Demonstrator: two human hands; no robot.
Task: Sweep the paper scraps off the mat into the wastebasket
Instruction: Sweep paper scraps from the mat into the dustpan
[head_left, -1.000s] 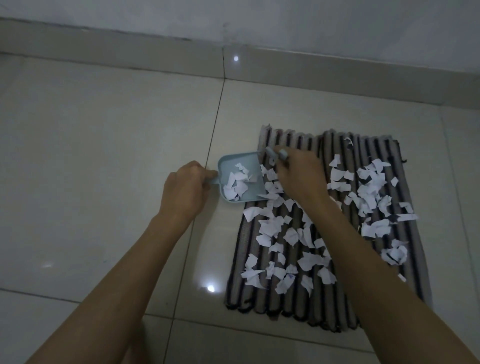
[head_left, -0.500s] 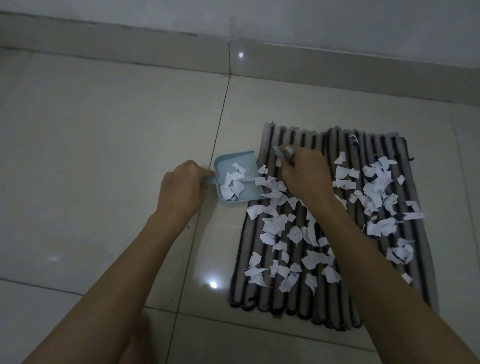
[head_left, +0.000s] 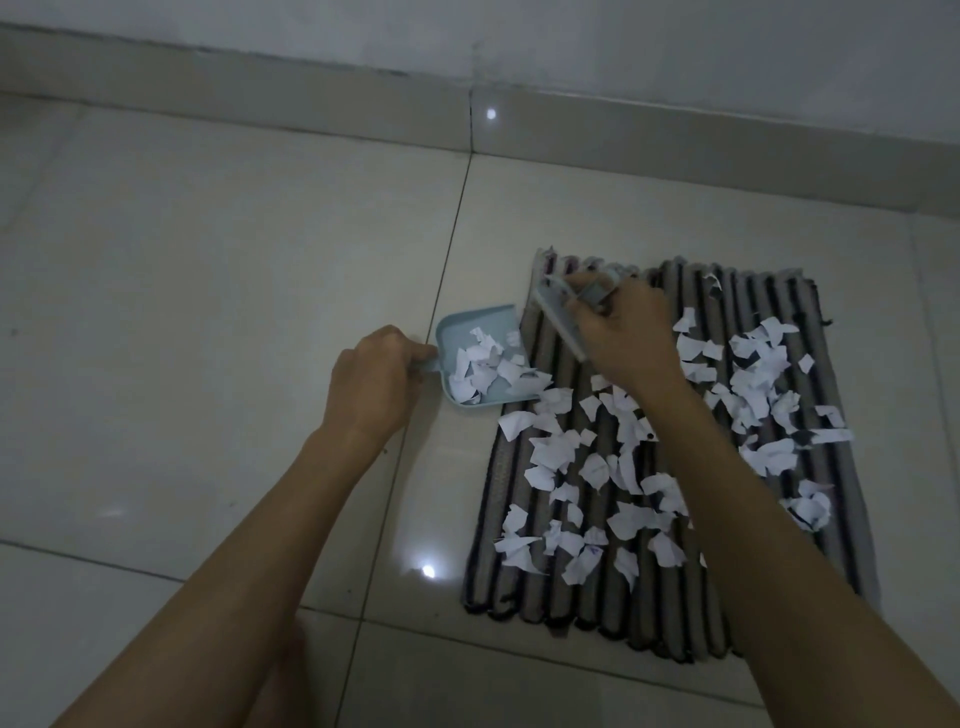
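Note:
A striped grey and dark mat (head_left: 769, 291) lies on the tiled floor, strewn with several white paper scraps (head_left: 582, 467). My left hand (head_left: 371, 382) grips the handle of a small light-blue dustpan (head_left: 460, 327) at the mat's left edge; several scraps lie in the pan. My right hand (head_left: 623, 332) holds a small grey-blue brush (head_left: 558, 317) tilted over the mat's upper left corner, just right of the dustpan. No wastebasket is in view.
Glossy beige floor tiles (head_left: 208, 312) stretch to the left and front. A tiled skirting and wall (head_left: 623, 140) run along the back, close behind the mat. My forearms cross the lower half of the view.
My right hand has lifted the brush back toward the mat's upper left corner, so the brush now shows. The dustpan holds more scraps and stays at the mat's edge.

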